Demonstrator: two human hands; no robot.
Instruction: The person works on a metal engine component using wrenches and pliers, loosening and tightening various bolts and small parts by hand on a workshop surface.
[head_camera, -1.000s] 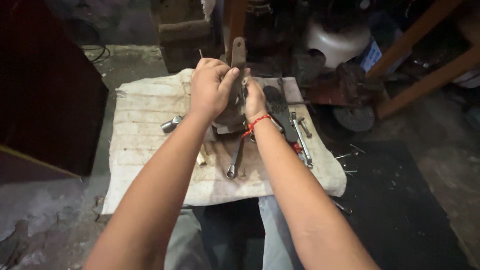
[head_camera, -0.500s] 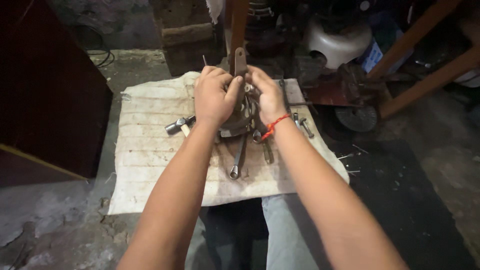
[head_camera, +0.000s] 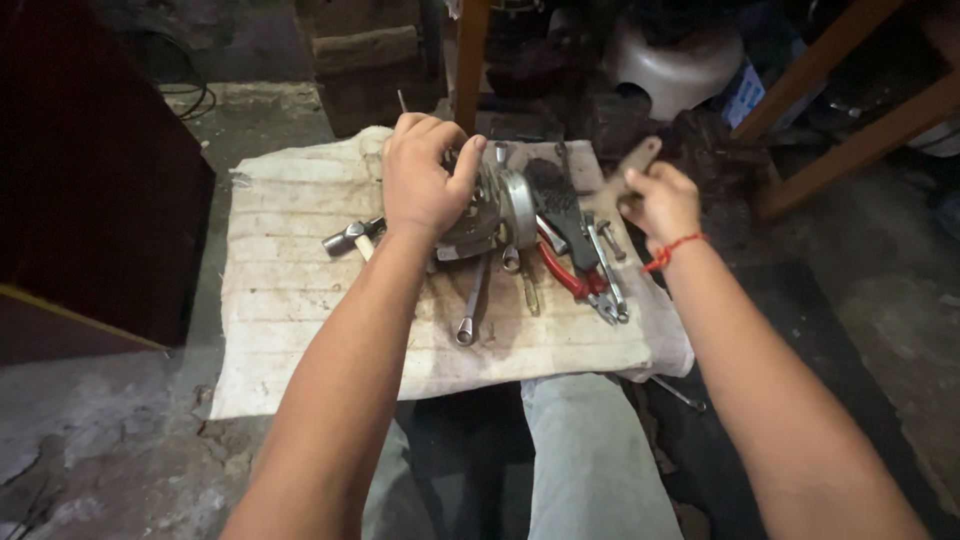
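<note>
your left hand (head_camera: 425, 180) is clamped down over the top of a round grey metal part (head_camera: 490, 215), fingers curled over its far side and thumb hooked along the near edge, so the grip is closed on it. the part sits near the back middle of a dirty white cloth (head_camera: 300, 300) spread over the ground, with its disc-shaped rim showing just right of your thumb.

your right hand (head_camera: 662, 200) is raised off the cloth at its right edge, fingers wrapped shut round the lower end of a flat metal lever (head_camera: 622, 170), which sticks up and to the right at a tilt, clear of the part. a red string (head_camera: 675, 250) circles that wrist.

just left of your left wrist lies a small hammer (head_camera: 350, 237), head toward the left. in front of the part a ring spanner (head_camera: 470, 305) lies pointing toward you, with a shorter spanner (head_camera: 520, 275) beside it. right of these are red-handled pliers (head_camera: 562, 272) and a bunch of thin steel tools (head_camera: 605, 275), touching each other. a dark oily piece (head_camera: 555, 195) rests behind the pliers, between the part and your right hand.

your knees in pale jeans (head_camera: 585, 450) sit under the near edge of the cloth.
</note>
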